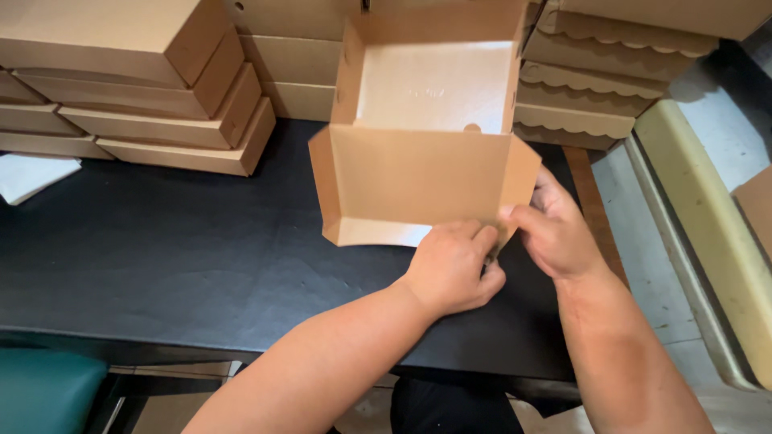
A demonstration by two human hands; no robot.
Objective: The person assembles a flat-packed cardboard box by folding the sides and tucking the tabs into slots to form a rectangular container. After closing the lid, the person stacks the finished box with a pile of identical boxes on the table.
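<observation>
The black table (161,241) spreads under my arms, with closed brown boxes (161,88) stacked at its far left and more stacks (595,88) at the far right. Between them, at the table's middle, stands the half-folded cardboard box (418,161), its lid up. My left hand (450,269) and right hand (555,233) both pinch its near right corner flap.

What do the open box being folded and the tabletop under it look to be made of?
Open box: seemingly thin brown paperboard, matte outside, with a whitish, faintly glossy lining; it creases sharply where both hands fold it. Tabletop: black and dull, with a soft sheen, perhaps vinyl or laminate; hard to tell.
</observation>
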